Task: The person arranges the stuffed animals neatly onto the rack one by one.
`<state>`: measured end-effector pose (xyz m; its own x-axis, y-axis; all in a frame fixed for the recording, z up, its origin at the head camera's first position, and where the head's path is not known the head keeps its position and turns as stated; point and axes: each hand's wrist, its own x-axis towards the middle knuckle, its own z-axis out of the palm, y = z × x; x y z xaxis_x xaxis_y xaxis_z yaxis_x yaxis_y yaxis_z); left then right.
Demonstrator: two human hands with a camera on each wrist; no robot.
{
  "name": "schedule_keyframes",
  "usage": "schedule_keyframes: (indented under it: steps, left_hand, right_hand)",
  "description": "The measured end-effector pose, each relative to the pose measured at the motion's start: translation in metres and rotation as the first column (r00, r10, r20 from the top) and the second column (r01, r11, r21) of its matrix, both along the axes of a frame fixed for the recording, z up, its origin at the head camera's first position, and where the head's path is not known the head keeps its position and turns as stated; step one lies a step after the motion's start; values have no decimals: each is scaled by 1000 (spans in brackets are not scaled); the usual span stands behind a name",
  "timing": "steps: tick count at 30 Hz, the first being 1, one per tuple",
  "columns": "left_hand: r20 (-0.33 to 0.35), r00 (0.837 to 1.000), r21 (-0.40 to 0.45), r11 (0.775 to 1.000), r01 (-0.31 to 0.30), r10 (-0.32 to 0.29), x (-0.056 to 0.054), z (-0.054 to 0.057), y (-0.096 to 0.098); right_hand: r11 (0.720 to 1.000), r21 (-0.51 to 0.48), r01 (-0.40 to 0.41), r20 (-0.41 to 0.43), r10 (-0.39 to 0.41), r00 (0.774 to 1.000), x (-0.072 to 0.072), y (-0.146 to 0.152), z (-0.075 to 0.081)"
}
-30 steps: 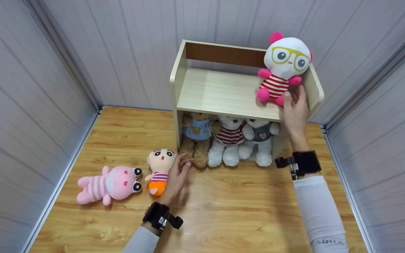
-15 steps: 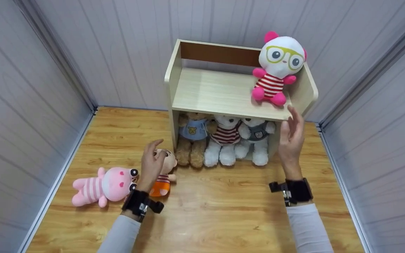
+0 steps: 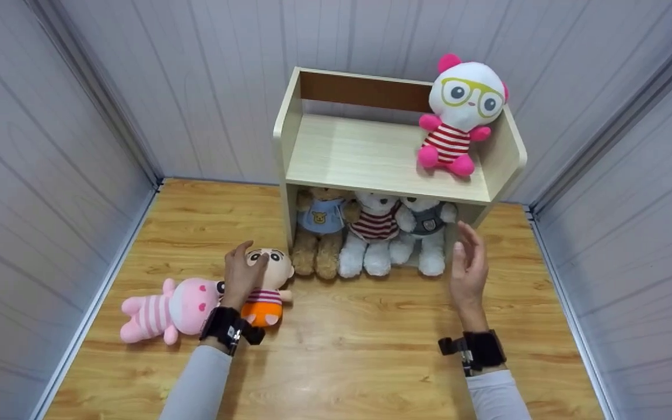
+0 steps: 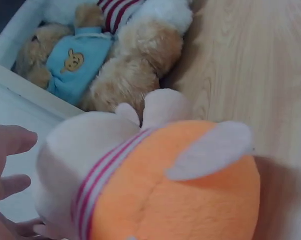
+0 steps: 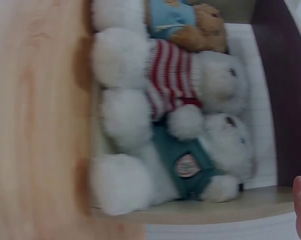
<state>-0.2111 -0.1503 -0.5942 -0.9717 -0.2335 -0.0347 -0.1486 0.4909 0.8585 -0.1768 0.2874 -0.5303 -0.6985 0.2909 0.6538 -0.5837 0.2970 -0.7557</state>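
My left hand (image 3: pixel 240 277) reaches over the head of a plush doll (image 3: pixel 263 312) in a striped top and orange shorts, sitting on the floor. In the left wrist view its parted fingers (image 4: pixel 15 140) are beside the doll's pale head; whether they touch it I cannot tell. My right hand (image 3: pixel 469 277), holding nothing, hovers in front of the shelf unit's right side with fingers extended; only its fingertips show in the right wrist view. A plush panda (image 3: pixel 452 143) with yellow glasses and pink limbs sits at the right end of the upper shelf (image 3: pixel 359 154).
Three plush bears fill the lower compartment: a brown one in blue (image 3: pixel 323 219), a white one in red stripes (image 3: pixel 377 224) and a white one in grey-green (image 3: pixel 429 224). A pink striped plush (image 3: pixel 155 312) lies left of the doll. Pale panel walls (image 3: pixel 219 87) surround the floor.
My right hand has let go of the panda and drawn back down towards me. The left hand has shifted left across the doll, whose body is now turned slightly.
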Motion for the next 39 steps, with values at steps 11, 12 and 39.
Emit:
schedule_keyframes:
  steps: [11,12,39]
  left_hand:
    - [186,982,89,996,22,-38,5,-14,-4]
    - [201,979,101,995,22,-42,6,-15,-4]
    - [-4,1000,479,878,-11,15,55,10,17]
  right_hand:
    - [998,-62,-23,68,27,997,17,-14,-18]
    - [997,-70,-21,85,27,996,17,-14,-23]
    - [994,-97,49,316,-16,949,23,-20,-55]
